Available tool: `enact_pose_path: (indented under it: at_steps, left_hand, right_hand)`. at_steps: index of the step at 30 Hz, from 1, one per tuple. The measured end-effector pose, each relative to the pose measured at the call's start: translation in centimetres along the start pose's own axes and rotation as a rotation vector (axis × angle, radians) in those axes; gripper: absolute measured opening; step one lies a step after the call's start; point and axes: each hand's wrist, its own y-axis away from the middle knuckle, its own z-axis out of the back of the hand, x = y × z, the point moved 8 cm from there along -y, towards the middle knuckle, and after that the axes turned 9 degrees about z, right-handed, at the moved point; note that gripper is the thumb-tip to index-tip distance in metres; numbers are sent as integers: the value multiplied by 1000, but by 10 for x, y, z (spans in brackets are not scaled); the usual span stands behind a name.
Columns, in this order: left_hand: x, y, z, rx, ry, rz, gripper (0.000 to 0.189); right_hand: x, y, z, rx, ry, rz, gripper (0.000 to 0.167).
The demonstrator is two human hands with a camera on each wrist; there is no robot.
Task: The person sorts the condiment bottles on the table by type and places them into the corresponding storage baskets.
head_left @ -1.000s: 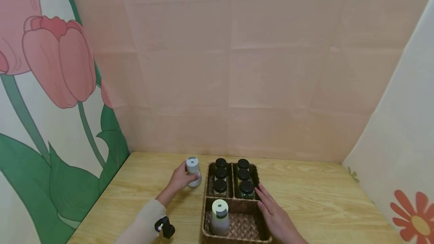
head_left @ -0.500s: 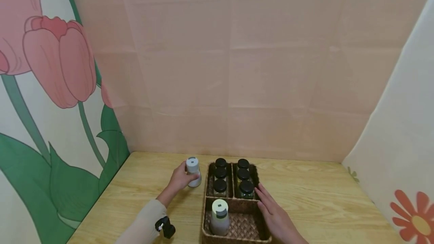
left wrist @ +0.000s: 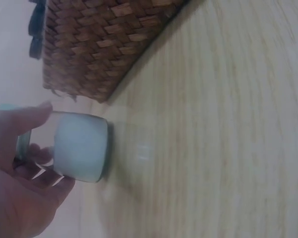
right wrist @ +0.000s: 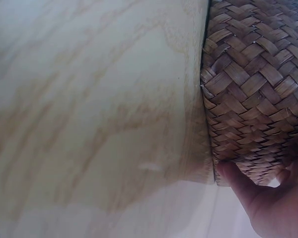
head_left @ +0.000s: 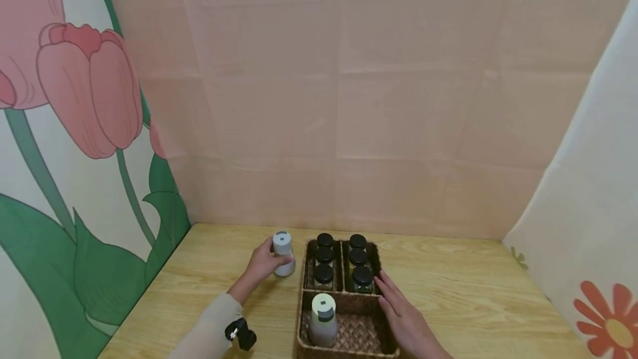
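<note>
My left hand (head_left: 263,263) grips a clear seasoning jar (left wrist: 82,146) with white contents and a pale cap, fingers and thumb around its upper part. In the head view this jar is upright over the table, left of a brown woven basket (head_left: 344,291). Straight fingers of my right hand (head_left: 406,323) lie along the basket's right side; the right wrist view has the thumb against the weave. Inside the basket's front compartment stands a similar jar (head_left: 323,328) with a pale yellow-green cap. Several black-lidded jars (head_left: 362,276) fill the two back compartments.
The wooden table (head_left: 463,281) extends on both sides of the basket. Behind it hangs a pinkish cloth (head_left: 339,98), with a tulip-printed cloth (head_left: 89,93) at the left and a white flowered one (head_left: 598,181) at the right. A black device (head_left: 241,334) is on the left sleeve.
My left hand and the jar it holds have shifted very slightly left. The right hand and the basket stay put.
</note>
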Motion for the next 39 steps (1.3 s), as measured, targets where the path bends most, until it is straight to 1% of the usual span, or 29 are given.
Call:
enact_pose_path:
  at_steps: [3,11,18,20,24,29,33,36,39]
  left_hand:
    - [-7,1,3,-6,-25,-21,65]
    - [-27,6,11,3,-35,-36,64]
    - [-47,11,19,-20,-52,-60,63]
    - [-53,13,20,-18,-59,-71,62]
    - [-68,19,21,3,-54,-84,61]
    - [-91,31,21,31,-28,-93,64]
    - [-107,42,20,55,-2,-106,62]
    - [-115,47,17,76,14,-123,60]
    - [-120,50,14,102,27,-135,59]
  right_hand:
    - [0,-1,1,-4,2,6,49]
    - [0,-2,2,-10,13,18,49]
    - [-1,-2,1,-6,10,21,50]
    - [-1,-3,1,-7,11,23,51]
    - [0,-4,2,-15,11,26,50]
    - [2,-4,3,-22,7,38,50]
    - [2,-4,3,-14,4,34,51]
    - [1,-3,2,-6,0,25,52]
    - [1,-3,2,-6,2,23,53]
